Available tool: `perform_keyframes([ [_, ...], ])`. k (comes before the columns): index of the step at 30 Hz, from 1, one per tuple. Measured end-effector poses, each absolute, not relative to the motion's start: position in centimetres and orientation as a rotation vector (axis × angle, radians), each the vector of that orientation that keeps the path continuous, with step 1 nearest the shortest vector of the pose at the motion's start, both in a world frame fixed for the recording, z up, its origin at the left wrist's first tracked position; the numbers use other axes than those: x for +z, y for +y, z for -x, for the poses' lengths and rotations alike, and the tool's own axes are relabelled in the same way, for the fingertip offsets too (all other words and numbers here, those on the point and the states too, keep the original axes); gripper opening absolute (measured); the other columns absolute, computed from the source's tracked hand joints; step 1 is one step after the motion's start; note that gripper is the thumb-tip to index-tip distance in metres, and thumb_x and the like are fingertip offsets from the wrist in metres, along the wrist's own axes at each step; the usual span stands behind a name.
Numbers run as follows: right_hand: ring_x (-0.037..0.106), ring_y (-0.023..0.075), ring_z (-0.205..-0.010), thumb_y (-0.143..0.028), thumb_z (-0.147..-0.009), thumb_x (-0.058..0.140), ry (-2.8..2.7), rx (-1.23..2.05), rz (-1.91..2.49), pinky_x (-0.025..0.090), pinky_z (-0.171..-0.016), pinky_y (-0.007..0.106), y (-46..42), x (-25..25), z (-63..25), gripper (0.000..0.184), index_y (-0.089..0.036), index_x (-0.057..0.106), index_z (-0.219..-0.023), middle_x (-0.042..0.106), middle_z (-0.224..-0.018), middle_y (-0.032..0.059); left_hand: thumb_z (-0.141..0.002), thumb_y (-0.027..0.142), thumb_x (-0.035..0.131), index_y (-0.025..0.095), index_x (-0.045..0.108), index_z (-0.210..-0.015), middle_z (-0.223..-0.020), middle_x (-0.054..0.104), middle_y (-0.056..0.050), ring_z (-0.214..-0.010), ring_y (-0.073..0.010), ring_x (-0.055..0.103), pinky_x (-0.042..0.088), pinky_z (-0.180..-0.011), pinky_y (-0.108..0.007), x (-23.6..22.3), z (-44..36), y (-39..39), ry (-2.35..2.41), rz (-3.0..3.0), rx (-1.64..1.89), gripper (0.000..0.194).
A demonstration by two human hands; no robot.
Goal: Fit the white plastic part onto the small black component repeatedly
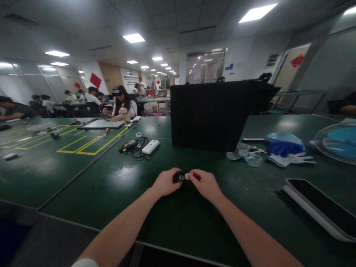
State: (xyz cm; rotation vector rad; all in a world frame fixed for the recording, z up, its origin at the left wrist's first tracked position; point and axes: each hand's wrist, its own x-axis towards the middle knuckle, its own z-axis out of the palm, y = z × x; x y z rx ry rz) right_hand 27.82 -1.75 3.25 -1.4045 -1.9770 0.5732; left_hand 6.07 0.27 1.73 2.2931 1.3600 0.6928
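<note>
Both my hands meet over the dark green table (116,185) in the middle of the view. My left hand (166,181) is closed round a small black part (178,177) with a pale round face. My right hand (204,182) pinches a tiny white piece (187,176) with something red behind it, held right against the black part. What the small pieces are is too small to make out.
A black box (211,115) stands just behind my hands. A white device (150,147) and a black cable (136,145) lie to the left. Clear plastic caps (246,155), blue gloves (283,147) and a tablet (322,207) lie to the right. Several people sit at far tables.
</note>
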Motion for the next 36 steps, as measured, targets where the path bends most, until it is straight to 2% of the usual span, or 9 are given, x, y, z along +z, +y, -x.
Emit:
perform_keyframes([
  [9, 0.06, 0.0149, -0.066, -0.044, -0.095, 0.055, -2.08, 0.484, 1.488, 0.039, -0.06, 0.027, -1.9, 3.2, -27.9, 0.028, -0.024, 0.073, -0.089, 0.07, -0.077, -0.0005, -0.078, 0.035, 0.069, 0.026, 0.062, -0.122, -0.108, 0.073, -0.004, -0.094, -0.0218, 0.07, 0.053, -0.082, -0.032, 1.6, -6.3, 0.2, 1.369, -2.248, 0.697, 0.045],
  [16, 0.056, 0.0141, -0.058, -0.052, -0.097, 0.047, -2.055, 0.407, 1.634, 0.034, -0.054, 0.027, -1.4, 2.0, -27.6, 0.048, -0.021, 0.065, -0.065, 0.064, -0.064, 0.0008, -0.077, 0.031, 0.07, 0.026, 0.063, -0.122, -0.106, 0.074, -0.004, -0.093, -0.0214, 0.07, 0.053, -0.083, -0.032, 1.5, -6.7, 0.1, 1.32, -2.237, 0.698, 0.045],
  [20, 0.054, 0.0143, -0.054, -0.064, -0.098, 0.037, -2.019, 0.472, 1.671, 0.031, -0.051, 0.028, -1.4, 2.1, -27.8, 0.062, -0.021, 0.063, -0.062, 0.063, -0.061, 0.0019, -0.077, 0.032, 0.07, 0.026, 0.063, -0.121, -0.105, 0.074, -0.004, -0.092, -0.0217, 0.07, 0.053, -0.082, -0.032, 1.5, -6.8, 0.2, 1.311, -2.219, 0.672, 0.045],
  [24, 0.054, 0.0147, -0.054, -0.07, -0.096, 0.033, -1.94, 0.47, 1.682, 0.031, -0.051, 0.028, -1.6, 3.0, -28.5, 0.066, -0.021, 0.062, -0.062, 0.061, -0.061, 0.0024, -0.078, 0.033, 0.068, 0.026, 0.062, -0.122, -0.105, 0.073, -0.004, -0.091, -0.0211, 0.07, 0.053, -0.079, -0.031, 1.8, -6.6, 0.0, 1.303, -2.203, 0.671, 0.045],
  [30, 0.054, 0.015, -0.056, -0.07, -0.096, 0.033, -1.899, 0.481, 1.652, 0.035, -0.053, 0.027, -1.7, 3.2, -29.0, 0.064, -0.021, 0.061, -0.066, 0.061, -0.063, 0.002, -0.077, 0.032, 0.07, 0.025, 0.064, -0.12, -0.114, 0.07, -0.007, -0.102, -0.0235, 0.067, 0.051, -0.092, -0.035, 2.1, -5.4, 0.1, 1.278, -2.256, 0.651, 0.044],
  [34, 0.056, 0.016, -0.058, -0.07, -0.097, 0.029, -1.886, 0.606, 1.669, 0.038, -0.053, 0.027, -1.9, 3.0, -28.9, 0.064, -0.021, 0.065, -0.074, 0.061, -0.066, 0.0025, -0.074, 0.03, 0.071, 0.025, 0.065, -0.116, -0.141, 0.056, -0.01, -0.125, -0.0266, 0.058, 0.046, -0.105, -0.037, 1.3, -1.0, 0.4, 1.384, -2.263, 0.711, 0.043],
  [36, 0.056, 0.0161, -0.059, -0.07, -0.097, 0.029, -1.888, 0.654, 1.657, 0.039, -0.054, 0.027, -2.0, 2.8, -28.8, 0.065, -0.021, 0.065, -0.076, 0.061, -0.066, 0.0025, -0.074, 0.029, 0.069, 0.024, 0.063, -0.117, -0.146, 0.052, -0.01, -0.13, -0.028, 0.055, 0.045, -0.108, -0.04, 0.6, 2.6, 0.5, 1.525, -2.243, 0.74, 0.044],
])
